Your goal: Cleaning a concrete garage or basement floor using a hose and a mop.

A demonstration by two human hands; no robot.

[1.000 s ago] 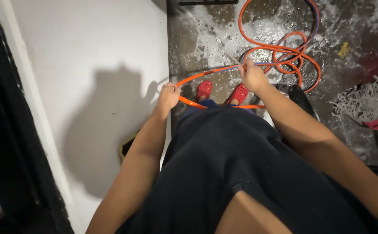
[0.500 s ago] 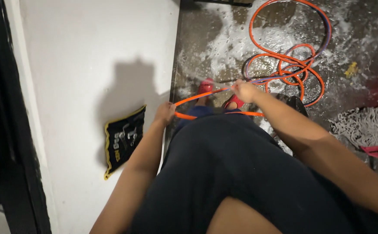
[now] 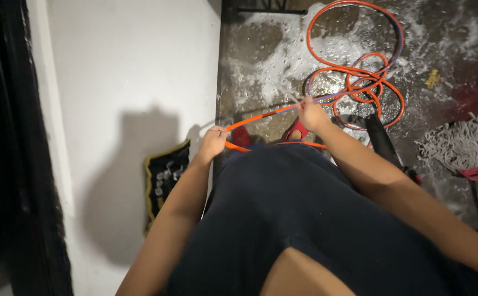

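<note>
Left hand (image 3: 212, 141) is clenched on the near bend of the orange hose (image 3: 261, 116); right hand (image 3: 311, 112) pinches the same hose farther out, so the held span runs left to right and rises toward the right hand (the one nearer the slack). Beyond it, loose coils (image 3: 359, 82) lie on the wet, sudsy floor (image 3: 261, 49), with a mop head (image 3: 453, 143) toward its right edge.
</note>
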